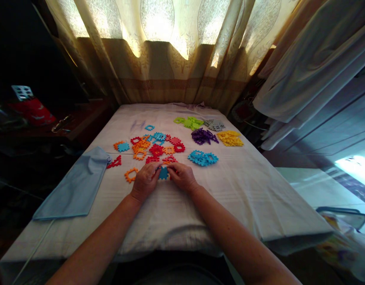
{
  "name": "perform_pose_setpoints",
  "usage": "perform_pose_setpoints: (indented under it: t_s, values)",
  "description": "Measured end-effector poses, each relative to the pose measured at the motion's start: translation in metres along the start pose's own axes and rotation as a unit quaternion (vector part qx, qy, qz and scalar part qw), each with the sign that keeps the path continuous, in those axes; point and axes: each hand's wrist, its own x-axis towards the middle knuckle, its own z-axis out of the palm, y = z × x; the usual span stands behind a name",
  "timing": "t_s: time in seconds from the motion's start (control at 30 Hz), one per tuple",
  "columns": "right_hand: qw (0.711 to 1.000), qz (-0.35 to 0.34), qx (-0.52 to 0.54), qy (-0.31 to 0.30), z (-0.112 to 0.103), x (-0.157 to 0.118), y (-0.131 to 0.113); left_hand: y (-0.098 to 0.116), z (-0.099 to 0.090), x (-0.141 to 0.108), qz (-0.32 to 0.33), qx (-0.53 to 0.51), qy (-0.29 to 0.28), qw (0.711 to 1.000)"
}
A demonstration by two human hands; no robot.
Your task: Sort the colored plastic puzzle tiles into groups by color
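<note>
Between my two hands is a blue toothed building tile, with some orange and red showing around its top and right edge. My left hand is closed, its thumb and fingers pinching the tile's left side. On the other side my right hand grips the tile's right edge in a pinch. Just beyond my fingers lie red tiles mixed with orange tiles and blue tiles. A single orange frame tile rests left of my left hand.
Sorted piles lie to the right: blue, purple, yellow, green and grey. A light-blue cloth bag covers the left table edge, near red pieces. A curtain hangs behind the table.
</note>
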Motion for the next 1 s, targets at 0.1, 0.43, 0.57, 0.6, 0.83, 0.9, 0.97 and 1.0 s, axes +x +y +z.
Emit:
perform_pose_setpoints:
  t_s: [0.1,0.43,0.57,0.6,0.83,0.9,0.97,1.0]
  values:
    - [0.999,0.019,0.002,0.049,-0.009,0.004,0.007,0.0,-0.001,0.002,-0.006,-0.001,0.014,1.0]
    - [0.901,0.267,-0.088,0.33,-0.086,0.007,0.086,-0.001,0.003,0.001,0.017,0.058,-0.067,0.996]
    - [0.891,0.297,-0.117,0.323,-0.09,0.004,0.096,-0.001,0.002,0.0,0.024,0.073,-0.094,0.993]
    - [0.89,0.302,-0.124,0.319,-0.09,0.003,0.097,-0.001,0.002,0.0,0.022,0.075,-0.098,0.992]
    - [0.889,0.264,-0.154,0.34,-0.086,0.003,0.093,-0.001,0.002,0.0,0.003,0.079,-0.109,0.991]
    - [0.899,0.234,-0.157,0.335,-0.083,0.003,0.087,-0.006,-0.001,0.003,-0.002,0.083,-0.104,0.991]
    - [0.913,0.196,-0.156,0.323,-0.078,0.004,0.079,-0.017,-0.006,0.008,-0.017,0.1,-0.096,0.99]
    - [0.921,0.175,-0.152,0.314,-0.075,0.004,0.075,-0.025,-0.01,0.011,-0.03,0.114,-0.093,0.989]
